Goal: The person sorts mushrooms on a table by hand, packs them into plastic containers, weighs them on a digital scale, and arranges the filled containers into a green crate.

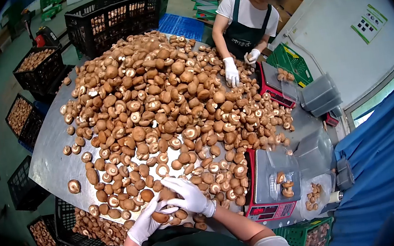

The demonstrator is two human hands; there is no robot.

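Both my gloved hands are at the near edge of a large heap of brown shiitake mushrooms (153, 84) on a metal table (52, 154). My left hand (145, 222) curls around a shiitake mushroom (160, 217), with its fingertips close to the other hand. Beside it, my right hand (186, 197) is cupped over another mushroom (167, 194), which shows between its fingers and thumb. Loose mushrooms lie around both hands. To the right, a red scale (272, 210) carries a clear plastic box (266, 173) with a few mushrooms inside.
Across the table, a co-worker (244, 25) in white gloves handles mushrooms beside a second red scale (270, 83). Stacked clear boxes (320, 94) stand at the right. A bag of mushroom pieces (315, 197) lies beyond my scale. Black crates (113, 25) of mushrooms surround the table's left side.
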